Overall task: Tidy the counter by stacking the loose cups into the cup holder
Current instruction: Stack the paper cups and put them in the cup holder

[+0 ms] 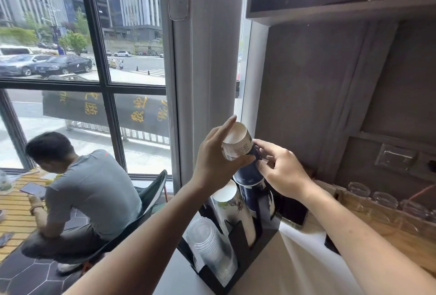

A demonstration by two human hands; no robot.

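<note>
A black cup holder [250,251] stands on the counter with three slots. The near slot holds clear plastic cups [210,242], the middle one a stack of white printed paper cups [232,205], the far one dark blue cups [253,191]. My left hand [212,160] grips a white paper cup [237,141], upside down with its base facing me, above the blue stack. My right hand [280,167] has its fingers closed on the top of the blue stack, right beside the white cup.
A tall grey standing unit [203,58] rises just behind the holder. A wooden tray with upturned glasses [382,200] sits at the right. A person [89,191] sits on a chair below left by the window. The counter [295,271] runs toward me.
</note>
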